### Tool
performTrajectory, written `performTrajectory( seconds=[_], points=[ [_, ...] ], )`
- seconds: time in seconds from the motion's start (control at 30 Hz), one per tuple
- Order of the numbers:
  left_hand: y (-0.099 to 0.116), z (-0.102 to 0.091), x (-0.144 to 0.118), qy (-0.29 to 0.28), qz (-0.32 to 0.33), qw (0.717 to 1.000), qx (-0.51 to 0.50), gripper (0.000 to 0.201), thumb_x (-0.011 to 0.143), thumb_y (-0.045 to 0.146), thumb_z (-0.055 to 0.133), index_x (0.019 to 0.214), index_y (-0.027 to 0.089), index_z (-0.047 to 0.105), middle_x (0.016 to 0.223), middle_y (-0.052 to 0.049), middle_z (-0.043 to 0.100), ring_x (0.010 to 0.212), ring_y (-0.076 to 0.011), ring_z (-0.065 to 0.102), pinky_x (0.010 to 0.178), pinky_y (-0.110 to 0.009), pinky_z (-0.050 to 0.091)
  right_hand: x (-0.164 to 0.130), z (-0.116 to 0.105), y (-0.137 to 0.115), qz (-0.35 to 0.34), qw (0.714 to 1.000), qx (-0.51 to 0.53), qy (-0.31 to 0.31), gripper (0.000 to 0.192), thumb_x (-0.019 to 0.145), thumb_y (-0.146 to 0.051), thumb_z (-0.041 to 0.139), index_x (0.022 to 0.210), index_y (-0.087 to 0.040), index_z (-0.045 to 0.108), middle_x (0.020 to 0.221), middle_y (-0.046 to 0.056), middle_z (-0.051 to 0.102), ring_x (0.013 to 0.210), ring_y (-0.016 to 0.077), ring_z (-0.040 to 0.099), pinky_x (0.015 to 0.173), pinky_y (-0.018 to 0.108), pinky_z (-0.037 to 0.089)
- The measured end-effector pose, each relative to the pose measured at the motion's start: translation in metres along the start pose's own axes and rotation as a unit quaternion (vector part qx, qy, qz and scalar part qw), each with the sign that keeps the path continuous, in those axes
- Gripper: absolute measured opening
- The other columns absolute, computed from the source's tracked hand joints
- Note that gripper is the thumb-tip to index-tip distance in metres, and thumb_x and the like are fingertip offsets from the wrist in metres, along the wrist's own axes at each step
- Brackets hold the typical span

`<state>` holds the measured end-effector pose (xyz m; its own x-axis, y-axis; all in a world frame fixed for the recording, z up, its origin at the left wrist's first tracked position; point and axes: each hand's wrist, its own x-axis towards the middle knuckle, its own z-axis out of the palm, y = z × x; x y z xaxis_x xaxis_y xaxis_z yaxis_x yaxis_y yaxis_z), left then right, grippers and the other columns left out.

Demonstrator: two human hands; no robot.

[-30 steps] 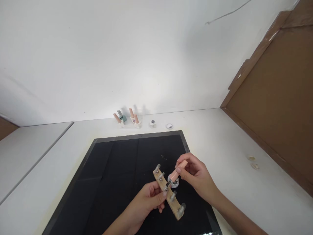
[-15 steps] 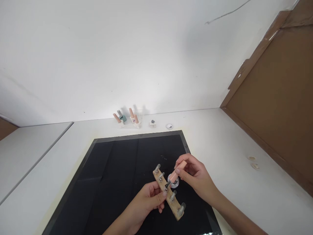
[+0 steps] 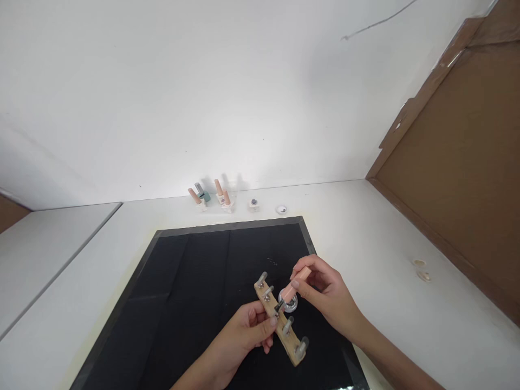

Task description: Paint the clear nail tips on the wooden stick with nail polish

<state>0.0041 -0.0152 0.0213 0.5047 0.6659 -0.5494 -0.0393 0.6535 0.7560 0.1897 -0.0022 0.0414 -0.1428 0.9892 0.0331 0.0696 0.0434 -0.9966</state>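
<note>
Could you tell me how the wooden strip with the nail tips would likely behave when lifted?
The wooden strip probably stays stiff: the left hand grips it mid-length and both ends stay straight. It looks light, pinched by fingers only. Its upright nail tips may snag.

A white tabletop (image 3: 377,244) is covered by a square black mat (image 3: 203,281); small nail polish bottles (image 3: 211,197) are lined up by the wall.

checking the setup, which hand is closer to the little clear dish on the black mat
Right. The right hand holds a pink brush cap just above the clear dish. The left hand grips the wooden strip, left of the dish.
</note>
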Motion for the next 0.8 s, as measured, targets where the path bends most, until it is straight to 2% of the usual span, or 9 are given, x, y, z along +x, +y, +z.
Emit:
performTrajectory(
  seconds=[0.3,0.5,0.8],
  points=[
    [0.0024,0.0022,-0.0012,0.001,-0.003,1.0,-0.003,0.038,0.063,0.042,0.073,0.083,0.012,0.06,0.068,0.0,0.055,0.054,-0.0058,0.043,0.055,-0.022,0.035,-0.0008,-0.0001,-0.0021,-0.027,0.999,-0.028,0.021,0.004,0.082,-0.024,0.056,0.082,-0.023,0.053,0.068,-0.001,0.055,0.06,0.0139,0.05,0.053,0.025,0.04],
    [0.0032,0.0013,-0.0011,0.001,-0.001,1.0,-0.003,0.038,0.064,0.043,0.072,0.082,0.011,0.058,0.066,0.001,0.054,0.053,-0.0058,0.044,0.055,-0.022,0.035,-0.0023,-0.0003,-0.0039,-0.096,0.995,-0.034,0.016,0.006,0.084,-0.019,0.054,0.084,-0.024,0.051,0.074,0.0,0.06,0.063,0.0149,0.052,0.056,0.027,0.043],
    [0.0012,-0.0008,-0.0005,-0.001,0.004,1.0,0.006,0.037,0.067,0.041,0.071,0.081,0.01,0.057,0.067,0.0,0.054,0.055,-0.0064,0.044,0.056,-0.023,0.035,-0.0024,-0.0016,-0.0004,-0.156,0.987,-0.028,-0.009,0.007,0.085,-0.018,0.054,0.087,-0.024,0.052,0.08,0.004,0.061,0.071,0.0177,0.056,0.057,0.028,0.044]
  ],
)
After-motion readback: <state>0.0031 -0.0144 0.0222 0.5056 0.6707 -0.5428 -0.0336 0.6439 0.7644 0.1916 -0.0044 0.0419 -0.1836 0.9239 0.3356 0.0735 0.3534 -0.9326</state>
